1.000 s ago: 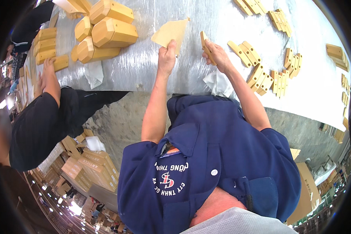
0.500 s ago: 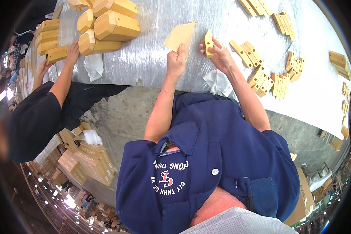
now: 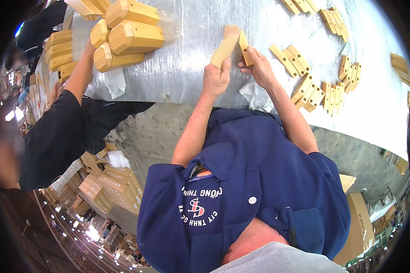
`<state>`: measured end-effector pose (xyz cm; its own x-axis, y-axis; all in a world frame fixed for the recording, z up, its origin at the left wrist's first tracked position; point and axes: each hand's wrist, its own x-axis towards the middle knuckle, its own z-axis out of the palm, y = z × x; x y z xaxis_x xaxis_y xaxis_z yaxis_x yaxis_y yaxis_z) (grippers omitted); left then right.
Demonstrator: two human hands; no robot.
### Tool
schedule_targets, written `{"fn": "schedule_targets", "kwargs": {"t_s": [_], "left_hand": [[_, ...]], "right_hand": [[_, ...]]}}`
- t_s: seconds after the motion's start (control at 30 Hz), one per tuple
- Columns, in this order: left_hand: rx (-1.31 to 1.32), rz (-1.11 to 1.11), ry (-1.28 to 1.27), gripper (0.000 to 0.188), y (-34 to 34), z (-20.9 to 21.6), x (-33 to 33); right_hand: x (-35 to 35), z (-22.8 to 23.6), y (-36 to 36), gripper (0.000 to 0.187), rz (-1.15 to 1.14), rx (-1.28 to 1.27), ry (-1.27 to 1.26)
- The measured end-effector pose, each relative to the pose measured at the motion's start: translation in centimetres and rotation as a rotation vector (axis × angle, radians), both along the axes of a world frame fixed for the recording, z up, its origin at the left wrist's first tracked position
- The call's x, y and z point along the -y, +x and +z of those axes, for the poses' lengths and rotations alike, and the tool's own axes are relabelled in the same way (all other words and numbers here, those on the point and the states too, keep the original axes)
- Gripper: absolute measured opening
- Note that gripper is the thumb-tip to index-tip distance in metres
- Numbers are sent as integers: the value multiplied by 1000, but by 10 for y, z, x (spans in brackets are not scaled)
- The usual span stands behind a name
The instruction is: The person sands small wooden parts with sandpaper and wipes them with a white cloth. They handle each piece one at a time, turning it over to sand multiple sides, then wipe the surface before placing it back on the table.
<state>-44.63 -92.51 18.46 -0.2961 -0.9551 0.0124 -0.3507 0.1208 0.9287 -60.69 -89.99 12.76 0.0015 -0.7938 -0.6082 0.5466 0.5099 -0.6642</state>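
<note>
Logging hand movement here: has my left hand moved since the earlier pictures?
Yes, your left hand moved rightward, toward the white cloth near your right hand.

The dark blue shirt point(image 3: 278, 182) of the person bears white letters point(image 3: 201, 193), which stand upside down in this view. They go around a red and white emblem point(image 3: 196, 208). On the brown cartons point(image 3: 121, 186) at lower left, pale words are printed. The carton point(image 3: 354, 227) at lower right carries small marks, too small for reading.
</note>
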Motion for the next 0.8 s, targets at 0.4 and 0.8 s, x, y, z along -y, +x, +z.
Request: {"fn": "schedule_targets", "kwargs": {"t_s": [0.4,0.8], "left_hand": [[483,-243,-141,50,-37,-59,14],[393,-328,335,46,-13,-57,82]], "right_hand": [[5,2,10,69,-174,366,-128],[1,-7,11,64,-188,209,-123]]}}
